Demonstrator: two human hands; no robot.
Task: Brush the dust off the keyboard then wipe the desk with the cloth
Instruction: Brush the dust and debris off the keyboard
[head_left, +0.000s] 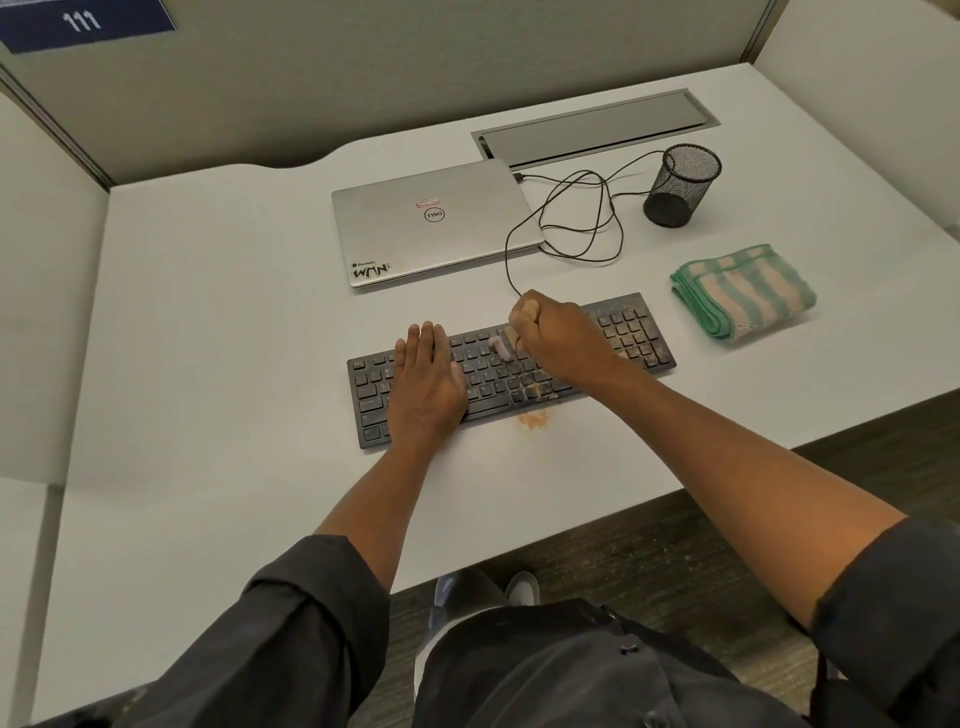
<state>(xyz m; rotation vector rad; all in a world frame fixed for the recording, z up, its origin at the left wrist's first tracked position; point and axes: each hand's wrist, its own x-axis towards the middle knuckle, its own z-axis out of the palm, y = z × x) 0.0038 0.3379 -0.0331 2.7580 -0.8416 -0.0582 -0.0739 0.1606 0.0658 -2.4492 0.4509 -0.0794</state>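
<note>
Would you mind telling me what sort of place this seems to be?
Most likely an office cubicle: grey partition panels enclose a white desk holding a closed silver laptop, a black keyboard and a black mesh pen cup.

You're getting even, soft overhead light, moderately bright, no glare blowing out the white surface (208, 338). Hands are casting only faint shadows. Wide-angle lens is bending the partition edges at the frame borders. Brush (501, 347) is smearing with motion blur; the rest is reading slightly soft.
</note>
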